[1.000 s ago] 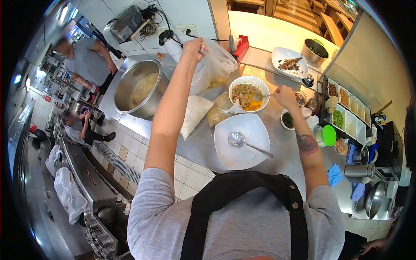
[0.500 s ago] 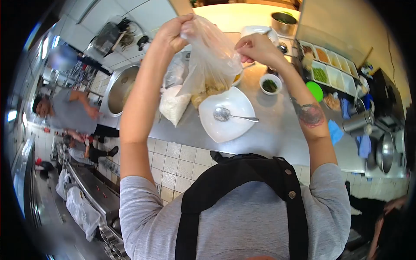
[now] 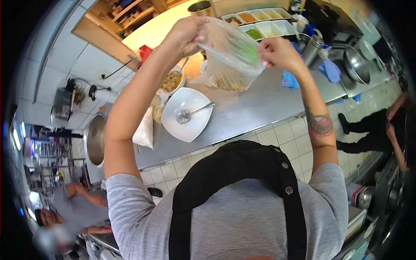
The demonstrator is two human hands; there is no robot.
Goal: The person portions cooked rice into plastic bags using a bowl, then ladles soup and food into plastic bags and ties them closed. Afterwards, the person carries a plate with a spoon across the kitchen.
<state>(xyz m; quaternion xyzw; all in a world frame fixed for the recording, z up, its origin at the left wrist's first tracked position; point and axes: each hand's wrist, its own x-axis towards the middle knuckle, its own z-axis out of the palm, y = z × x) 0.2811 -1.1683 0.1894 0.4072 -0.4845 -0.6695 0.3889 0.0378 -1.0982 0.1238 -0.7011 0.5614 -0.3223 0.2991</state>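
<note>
A clear plastic bag (image 3: 229, 52) is stretched above the steel counter between my two hands. My left hand (image 3: 187, 35) is closed around its upper left edge. The fingers of my right hand (image 3: 281, 54) pinch its right side. Some yellowish-brown food (image 3: 229, 83) lies in the bottom of the bag. Below and to the left, a white square-shaped dish (image 3: 190, 128) holds a metal spoon (image 3: 183, 116) with whitish residue. Behind that dish stands a white bowl of shredded food (image 3: 171, 81), partly hidden by my left forearm.
A bag of white powder (image 3: 145, 132) sits by my left arm. White condiment trays (image 3: 271, 29) stand at the back, a steel bowl (image 3: 357, 65) and blue cloth (image 3: 330, 70) at the right. One person (image 3: 82, 208) is at lower left, another (image 3: 372, 134) at right.
My view has turned right. The bag has moved right, away from the white dish, and is spread wider. My right hand, earlier beside the bag, now clearly pinches its side.
</note>
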